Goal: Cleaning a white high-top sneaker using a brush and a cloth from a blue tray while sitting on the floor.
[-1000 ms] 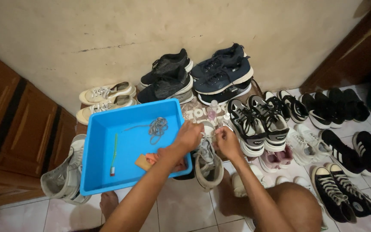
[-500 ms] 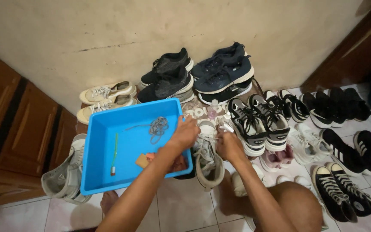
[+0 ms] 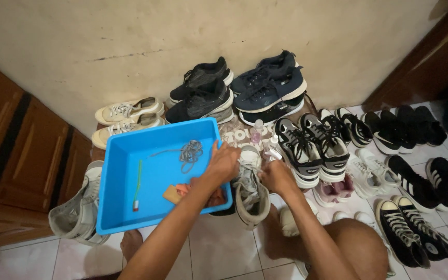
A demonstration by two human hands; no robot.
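My left hand (image 3: 223, 165) rests on the right rim of a blue plastic tray (image 3: 123, 207) and touches the top of a grey high-top sneaker (image 3: 250, 194) standing on the floor beside it. My right hand (image 3: 277, 176) is at the same sneaker's upper right side, fingers curled near its laces and a small white bottle (image 3: 271, 150). What the fingers pinch is hidden. Inside the tray lie a bundle of grey shoelaces (image 3: 190, 151), a green toothbrush (image 3: 137, 184) and an orange cloth (image 3: 177, 192).
Many shoes crowd the tiled floor: beige sneakers (image 3: 125, 116) and dark sneakers (image 3: 234, 91) along the wall, black-and-white pairs (image 3: 390, 155) to the right, another grey high-top (image 3: 76, 212) left of the tray. Wooden cabinet doors (image 3: 11, 155) stand at left. My knee (image 3: 359, 249) is at bottom right.
Both hands have shifted slightly down and left along the grey sneaker; the left hand now sits on the tray's rim. The tray and shoes have not moved.
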